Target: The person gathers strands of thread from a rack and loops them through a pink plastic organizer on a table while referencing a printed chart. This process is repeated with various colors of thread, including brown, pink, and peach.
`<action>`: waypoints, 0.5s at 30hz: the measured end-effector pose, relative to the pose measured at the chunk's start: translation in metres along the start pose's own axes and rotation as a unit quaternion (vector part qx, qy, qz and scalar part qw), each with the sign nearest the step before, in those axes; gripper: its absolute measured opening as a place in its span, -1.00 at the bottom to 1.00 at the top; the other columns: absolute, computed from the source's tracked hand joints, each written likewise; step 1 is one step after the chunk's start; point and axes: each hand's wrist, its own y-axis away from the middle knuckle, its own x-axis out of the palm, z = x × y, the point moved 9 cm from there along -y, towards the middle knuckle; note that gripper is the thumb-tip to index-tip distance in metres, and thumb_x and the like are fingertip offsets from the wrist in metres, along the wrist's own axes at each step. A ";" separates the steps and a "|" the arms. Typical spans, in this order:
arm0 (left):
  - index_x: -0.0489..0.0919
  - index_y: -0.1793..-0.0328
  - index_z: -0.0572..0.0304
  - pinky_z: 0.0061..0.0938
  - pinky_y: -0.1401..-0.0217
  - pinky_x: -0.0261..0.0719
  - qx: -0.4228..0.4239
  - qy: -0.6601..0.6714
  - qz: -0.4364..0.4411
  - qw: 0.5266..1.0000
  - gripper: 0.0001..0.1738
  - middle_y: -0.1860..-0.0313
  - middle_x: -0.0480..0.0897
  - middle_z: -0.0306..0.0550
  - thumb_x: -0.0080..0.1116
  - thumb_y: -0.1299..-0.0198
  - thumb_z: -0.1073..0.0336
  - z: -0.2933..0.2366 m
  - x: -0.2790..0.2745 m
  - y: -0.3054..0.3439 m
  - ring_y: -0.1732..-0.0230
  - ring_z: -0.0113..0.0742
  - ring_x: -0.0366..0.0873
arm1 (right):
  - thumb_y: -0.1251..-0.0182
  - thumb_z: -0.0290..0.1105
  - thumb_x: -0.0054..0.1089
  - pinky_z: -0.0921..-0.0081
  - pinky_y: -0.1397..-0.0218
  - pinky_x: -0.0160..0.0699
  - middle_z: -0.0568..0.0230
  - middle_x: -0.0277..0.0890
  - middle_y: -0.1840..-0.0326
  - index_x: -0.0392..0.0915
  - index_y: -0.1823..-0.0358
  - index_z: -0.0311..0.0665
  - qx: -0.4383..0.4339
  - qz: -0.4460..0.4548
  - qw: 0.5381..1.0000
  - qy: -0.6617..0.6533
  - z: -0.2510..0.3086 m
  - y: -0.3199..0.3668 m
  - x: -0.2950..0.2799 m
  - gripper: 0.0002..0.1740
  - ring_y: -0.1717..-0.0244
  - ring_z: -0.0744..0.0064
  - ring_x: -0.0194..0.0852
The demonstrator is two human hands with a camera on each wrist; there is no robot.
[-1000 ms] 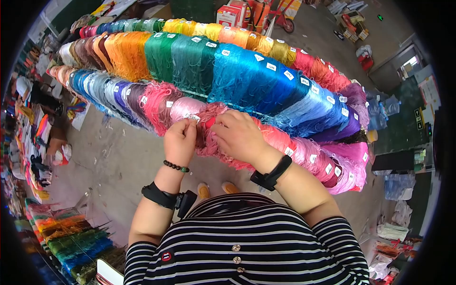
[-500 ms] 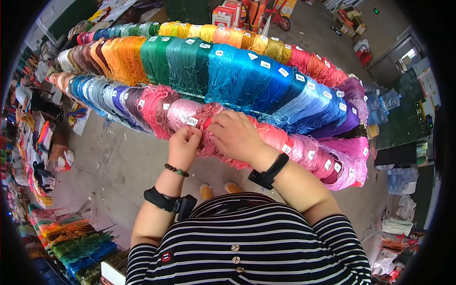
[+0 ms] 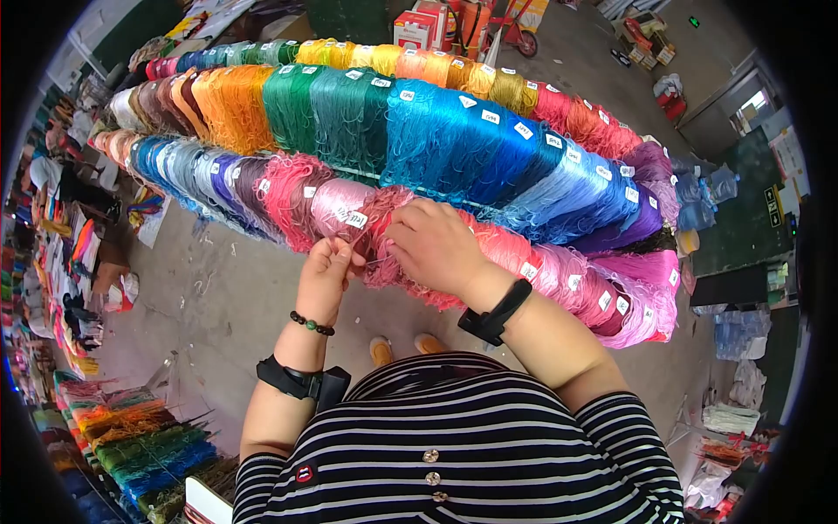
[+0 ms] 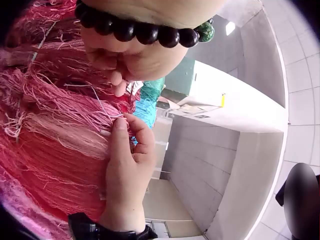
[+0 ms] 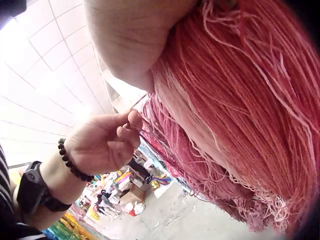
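Skeins of pink and coral thread hang in the front row, right at both hands. My left hand, with a beaded bracelet, is just in front of the row and pinches a thin strand beside the dusty-pink skein. A white paper label with handwriting lies on top of the skeins, just beyond its fingertips. My right hand is over the coral skeins; in the left wrist view its thumb and forefinger pinch a thin pale thread at the skein's edge.
Behind are more rows of labelled skeins, among them blue ones and orange ones. Other coloured skeins hang at lower left. Red-and-white boxes stand on the far floor, and water bottles at the right.
My left hand has drawn back from the label toward my body, and the label shows uncovered. My right hand has stayed almost in place over the coral skeins.
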 end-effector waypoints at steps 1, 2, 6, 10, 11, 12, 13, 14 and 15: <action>0.50 0.10 0.06 -0.73 0.44 0.31 -0.009 -0.008 0.003 1.000 -0.92 0.28 0.68 -0.26 0.00 -0.43 0.29 0.001 0.001 0.001 0.47 -0.64 0.42 | -0.13 -0.32 0.19 0.29 0.02 0.39 0.33 0.47 0.18 0.54 0.34 -0.14 0.001 0.002 1.000 0.001 0.000 0.000 0.001 -0.90 0.02 0.25 0.41; 0.51 0.10 0.07 -0.74 0.44 0.31 -0.017 -0.016 0.006 1.000 -0.91 0.28 0.68 -0.26 0.00 -0.43 0.29 0.000 0.003 0.004 0.46 -0.64 0.44 | -0.13 -0.32 0.19 0.29 0.02 0.39 0.33 0.47 0.18 0.54 0.35 -0.14 0.000 0.000 1.000 0.001 0.000 0.000 0.000 -0.89 0.02 0.25 0.41; 0.54 0.10 0.12 -0.74 0.40 0.41 -0.064 0.001 0.009 0.998 -0.88 0.29 0.70 -0.24 0.01 -0.42 0.30 0.002 0.008 0.011 0.41 -0.59 0.57 | -0.15 -0.30 0.24 0.27 0.00 0.40 0.32 0.49 0.16 0.56 0.28 -0.14 0.006 0.011 1.000 -0.004 -0.001 0.001 0.001 -0.85 -0.01 0.24 0.43; 0.54 0.07 0.15 -0.69 0.30 0.54 -0.083 0.043 0.023 0.995 -0.87 0.27 0.70 -0.19 0.00 -0.42 0.31 0.008 0.008 0.012 0.36 -0.54 0.63 | -0.11 -0.31 0.22 0.29 0.02 0.39 0.34 0.46 0.20 0.54 0.35 -0.14 -0.006 -0.012 1.000 0.004 0.001 0.000 -0.002 -0.88 0.03 0.25 0.41; 0.54 0.07 0.16 -0.68 0.29 0.56 -0.087 0.048 0.024 0.995 -0.87 0.27 0.70 -0.17 0.00 -0.42 0.31 0.009 0.008 0.012 0.35 -0.53 0.63 | -0.11 -0.31 0.22 0.29 0.02 0.39 0.34 0.46 0.20 0.54 0.35 -0.14 -0.005 -0.012 1.000 0.001 0.001 0.000 -0.002 -0.88 0.03 0.25 0.41; 0.54 0.06 0.17 -0.66 0.27 0.58 -0.091 0.053 0.025 0.994 -0.86 0.27 0.70 -0.16 0.00 -0.42 0.31 0.010 0.008 0.012 0.34 -0.52 0.64 | -0.11 -0.31 0.23 0.29 0.02 0.39 0.33 0.46 0.20 0.54 0.35 -0.14 -0.005 -0.013 1.000 -0.001 0.001 0.000 -0.002 -0.88 0.04 0.25 0.41; 0.54 0.06 0.17 -0.66 0.26 0.58 -0.093 0.056 0.026 0.994 -0.86 0.26 0.71 -0.15 0.00 -0.41 0.31 0.010 0.008 0.012 0.34 -0.51 0.64 | -0.11 -0.30 0.23 0.29 0.02 0.39 0.33 0.46 0.20 0.54 0.35 -0.14 -0.004 -0.013 1.000 -0.003 0.001 0.000 -0.002 -0.87 0.04 0.24 0.41; 0.53 0.06 0.17 -0.66 0.26 0.59 -0.096 0.059 0.026 0.993 -0.86 0.25 0.71 -0.13 0.00 -0.41 0.32 0.010 0.008 0.013 0.34 -0.50 0.65 | -0.11 -0.30 0.23 0.29 0.02 0.39 0.33 0.46 0.20 0.54 0.34 -0.14 -0.005 -0.011 1.000 -0.003 0.001 0.000 -0.002 -0.87 0.04 0.24 0.41; 0.53 0.05 0.17 -0.66 0.25 0.59 -0.098 0.061 0.026 0.993 -0.86 0.25 0.71 -0.12 0.00 -0.41 0.32 0.010 0.009 0.013 0.34 -0.50 0.65 | -0.11 -0.30 0.23 0.29 0.02 0.39 0.33 0.46 0.21 0.54 0.34 -0.14 -0.005 -0.010 1.000 -0.003 0.000 0.000 -0.001 -0.87 0.04 0.24 0.41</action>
